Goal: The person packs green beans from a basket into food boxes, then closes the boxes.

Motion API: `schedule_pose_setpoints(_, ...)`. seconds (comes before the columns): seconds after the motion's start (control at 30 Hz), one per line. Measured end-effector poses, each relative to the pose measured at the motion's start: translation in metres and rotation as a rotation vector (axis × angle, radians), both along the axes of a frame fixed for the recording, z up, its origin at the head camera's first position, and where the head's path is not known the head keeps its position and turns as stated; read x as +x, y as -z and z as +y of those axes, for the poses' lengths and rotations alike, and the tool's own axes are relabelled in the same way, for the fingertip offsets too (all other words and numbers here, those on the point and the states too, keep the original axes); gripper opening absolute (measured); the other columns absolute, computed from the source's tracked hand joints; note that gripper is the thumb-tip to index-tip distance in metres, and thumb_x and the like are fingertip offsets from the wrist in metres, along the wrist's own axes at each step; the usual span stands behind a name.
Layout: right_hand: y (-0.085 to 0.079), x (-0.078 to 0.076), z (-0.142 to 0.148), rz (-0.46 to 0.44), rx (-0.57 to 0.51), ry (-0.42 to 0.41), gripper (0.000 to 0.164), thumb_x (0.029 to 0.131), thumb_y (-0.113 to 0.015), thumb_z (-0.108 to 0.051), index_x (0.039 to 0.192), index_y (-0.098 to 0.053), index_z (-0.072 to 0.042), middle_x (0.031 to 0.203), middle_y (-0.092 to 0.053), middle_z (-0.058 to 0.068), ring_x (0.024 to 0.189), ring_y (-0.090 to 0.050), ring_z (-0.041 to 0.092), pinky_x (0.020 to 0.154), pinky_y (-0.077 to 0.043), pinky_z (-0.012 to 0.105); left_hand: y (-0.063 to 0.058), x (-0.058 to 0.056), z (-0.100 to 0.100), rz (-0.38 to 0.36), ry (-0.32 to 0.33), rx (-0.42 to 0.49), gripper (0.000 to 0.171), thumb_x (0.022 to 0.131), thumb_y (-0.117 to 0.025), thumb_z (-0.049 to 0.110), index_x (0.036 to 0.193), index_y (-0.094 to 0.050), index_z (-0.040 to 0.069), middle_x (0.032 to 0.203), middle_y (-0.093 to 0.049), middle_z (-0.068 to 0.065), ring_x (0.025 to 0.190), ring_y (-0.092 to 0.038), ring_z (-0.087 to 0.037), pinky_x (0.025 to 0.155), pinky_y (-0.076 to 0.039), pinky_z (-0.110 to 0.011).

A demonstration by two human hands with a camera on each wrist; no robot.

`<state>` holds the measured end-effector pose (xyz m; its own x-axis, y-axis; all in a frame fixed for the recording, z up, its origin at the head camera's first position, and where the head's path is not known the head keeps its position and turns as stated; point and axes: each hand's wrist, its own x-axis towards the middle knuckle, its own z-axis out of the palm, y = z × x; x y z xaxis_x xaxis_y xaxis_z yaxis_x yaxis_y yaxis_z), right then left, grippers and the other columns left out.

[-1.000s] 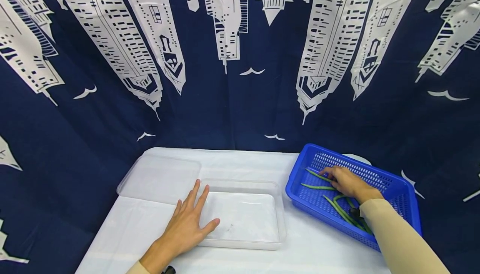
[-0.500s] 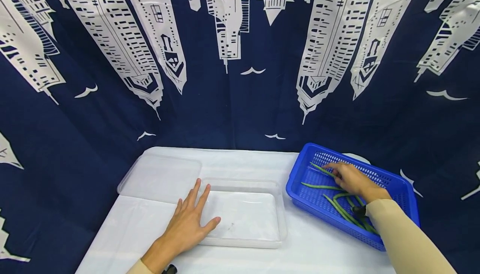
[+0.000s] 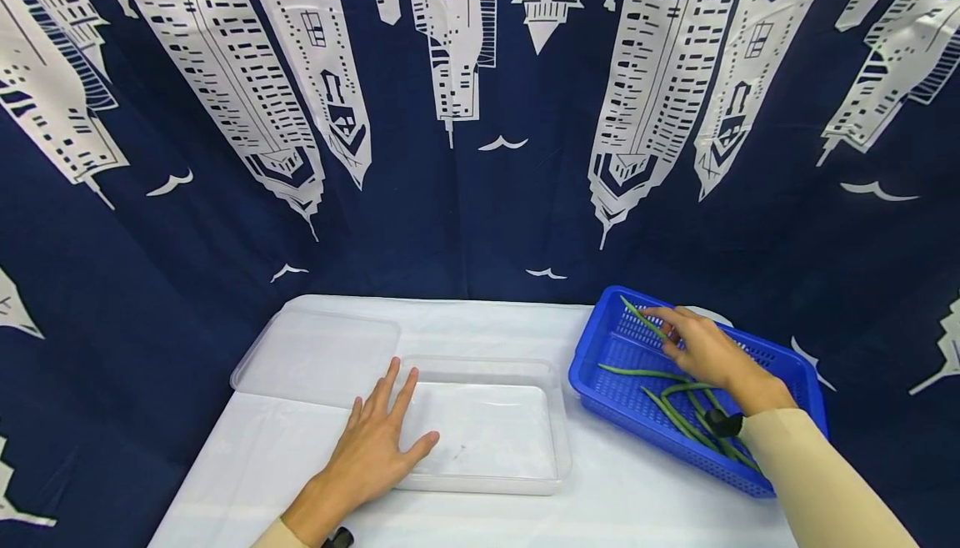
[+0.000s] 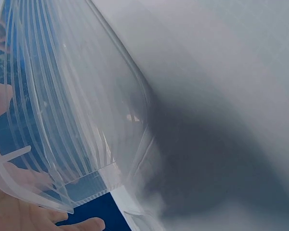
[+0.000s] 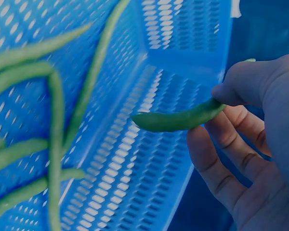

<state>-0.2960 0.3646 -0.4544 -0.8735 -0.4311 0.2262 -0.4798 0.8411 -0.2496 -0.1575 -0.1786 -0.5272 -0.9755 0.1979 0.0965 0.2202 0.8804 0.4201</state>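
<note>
The head view looks down on a white cloth-covered table (image 3: 600, 519), where a person's left hand (image 3: 372, 448) lies with fingers straight and spread over the left edge of a clear, shallow rectangular plastic box (image 3: 480, 487), with nothing in its grasp. A flat, translucent plastic lid (image 3: 322, 356) lies behind that hand. To the right, the right hand (image 3: 708, 354) holds one slim green bean (image 3: 636, 312) over a blue perforated plastic basket (image 3: 637, 418), its far tip slanting up near the rim; more long green beans (image 3: 678, 421) lie inside. The left wrist view shows the box's ribbed clear wall close up, with parts of fingers below and through it; their contact is hard to tell. The right wrist view shows the held bean pinched between thumb and fingertips, one curved end jutting out. Such a light pinch on a smooth pod could let it slip or swivel; a low lift could catch its tip on the rim, and an uneven press from the left hand could slide the box.
</note>
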Motion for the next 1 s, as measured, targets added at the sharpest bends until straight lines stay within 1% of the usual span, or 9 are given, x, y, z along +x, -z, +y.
schedule_pose_setpoints(0.1, -0.007, 0.007, -0.012, 0.002, -0.029, 0.0, 0.064, 0.099, -0.077, 0.007, 0.16, -0.068, -0.008, 0.105, -0.069, 0.005, 0.093, -0.066, 0.018, 0.078, -0.061, 0.037, 0.0, 0.0, 0.0, 0.008, -0.001, -0.007, 0.102, 0.108, -0.068, 0.069, 0.187, -0.029, 0.02, 0.199, -0.008, -0.012, 0.175, -0.036, -0.053, 0.137, -0.027, -0.087)
schedule_pose_setpoints(0.27, -0.018, 0.018, -0.033, 0.027, -0.089, -0.024, 0.065, 0.098, -0.075, 0.01, 0.16, -0.068, -0.008, 0.11, -0.073, 0.009, 0.095, -0.071, 0.019, 0.074, -0.062, 0.03, 0.0, 0.001, 0.0, 0.034, 0.0, -0.005, 0.1, 0.108, -0.07, 0.065, 0.187, -0.03, 0.019, 0.198, -0.013, -0.015, 0.175, -0.037, -0.051, 0.136, -0.029, -0.087)
schedule_pose_setpoints(0.33, -0.022, 0.023, -0.042, 0.036, -0.114, -0.04, 0.064, 0.098, -0.075, 0.01, 0.159, -0.069, -0.007, 0.11, -0.074, 0.01, 0.094, -0.07, 0.019, 0.071, -0.06, 0.027, 0.001, 0.001, 0.0, 0.037, 0.001, 0.0, 0.1, 0.109, -0.071, 0.064, 0.187, -0.03, 0.018, 0.198, -0.013, -0.016, 0.176, -0.036, -0.051, 0.135, -0.03, -0.087)
schedule_pose_setpoints(0.47, -0.026, 0.032, -0.06, 0.036, -0.142, -0.057, 0.064, 0.099, -0.076, 0.008, 0.159, -0.069, -0.01, 0.111, -0.074, 0.007, 0.093, -0.068, 0.015, 0.067, -0.057, 0.023, 0.001, 0.001, -0.001, 0.031, 0.001, 0.008, 0.1, 0.109, -0.069, 0.066, 0.187, -0.029, 0.018, 0.198, -0.012, -0.017, 0.176, -0.035, -0.051, 0.134, -0.03, -0.088)
schedule_pose_setpoints(0.6, -0.028, 0.04, -0.074, 0.065, -0.171, -0.088, 0.065, 0.097, -0.077, 0.009, 0.159, -0.07, -0.01, 0.107, -0.072, 0.004, 0.088, -0.065, 0.01, 0.065, -0.056, 0.022, 0.002, 0.0, -0.001, 0.027, 0.01, 0.023, 0.101, 0.11, -0.066, 0.069, 0.188, -0.027, 0.017, 0.198, -0.011, -0.016, 0.176, -0.035, -0.053, 0.133, -0.03, -0.089)
schedule_pose_setpoints(0.73, -0.028, 0.044, -0.092, 0.086, -0.203, -0.133, 0.064, 0.096, -0.078, 0.009, 0.157, -0.071, -0.008, 0.104, -0.072, 0.002, 0.086, -0.065, 0.008, 0.066, -0.06, 0.022, 0.004, -0.001, 0.0, 0.036, 0.008, 0.042, 0.1, 0.112, -0.064, 0.068, 0.188, -0.025, 0.016, 0.199, -0.009, -0.015, 0.176, -0.035, -0.053, 0.133, -0.031, -0.089)
schedule_pose_setpoints(0.83, -0.027, 0.047, -0.107, 0.064, -0.226, -0.156, 0.063, 0.097, -0.079, 0.008, 0.157, -0.071, -0.007, 0.104, -0.072, 0.003, 0.085, -0.067, 0.008, 0.068, -0.063, 0.023, 0.005, -0.001, 0.001, 0.048, -0.001, 0.049, 0.1, 0.112, -0.065, 0.067, 0.188, -0.025, 0.015, 0.199, -0.01, -0.014, 0.176, -0.036, -0.052, 0.132, -0.033, -0.089)
schedule_pose_setpoints(1.0, -0.021, 0.053, -0.135, 0.022, -0.251, -0.198, 0.063, 0.098, -0.078, 0.008, 0.158, -0.07, -0.007, 0.107, -0.074, 0.005, 0.085, -0.067, 0.006, 0.068, -0.064, 0.023, 0.006, 0.0, 0.002, 0.053, -0.003, 0.059, 0.104, 0.111, -0.067, 0.065, 0.188, -0.023, 0.01, 0.199, -0.009, -0.013, 0.176, -0.038, -0.05, 0.131, -0.035, -0.089)
